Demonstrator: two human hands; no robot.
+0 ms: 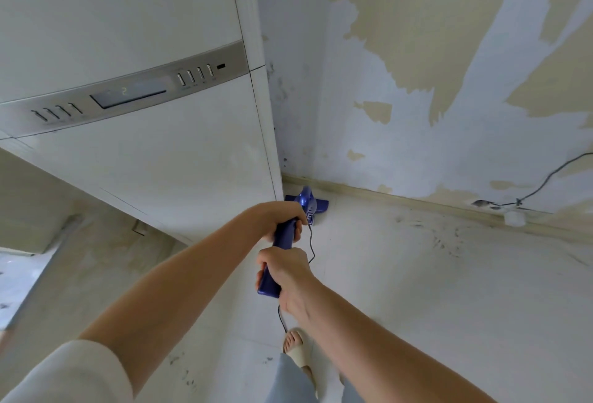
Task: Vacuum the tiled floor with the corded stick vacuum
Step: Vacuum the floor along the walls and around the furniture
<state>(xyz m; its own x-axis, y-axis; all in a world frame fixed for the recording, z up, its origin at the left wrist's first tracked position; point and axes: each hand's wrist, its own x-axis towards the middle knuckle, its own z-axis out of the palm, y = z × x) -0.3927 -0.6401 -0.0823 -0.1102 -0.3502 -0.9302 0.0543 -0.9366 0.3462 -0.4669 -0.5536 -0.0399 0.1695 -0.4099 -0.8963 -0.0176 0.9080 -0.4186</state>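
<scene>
Both hands grasp the blue vacuum's handle (pixel 279 261): the left hand (pixel 282 219) wraps the upper section, the right hand (pixel 287 269) clamps the lower end nearest the body. The vacuum head (pixel 309 202) sits on the tiled floor (pixel 417 290) in the corner, tucked between the fridge (pixel 144 145) and the skirting (pixel 401 202), apparently touching or just beside both.

Risks noted. The cord (pixel 311 250) hangs from the handle and trails down past the sandalled foot (pixel 296 349); a step forward could catch it and trip the person or jerk the machine. A second cable (pixel 545 181) runs along the wall to a fitting near the skirting; whether it is the same lead cannot be told, but a hard pull may strain that connection. The head, pushed further, could knock the fridge edge or skirting. Dark scuffs (pixel 446 239) on the tiles may resist suction alone.
</scene>
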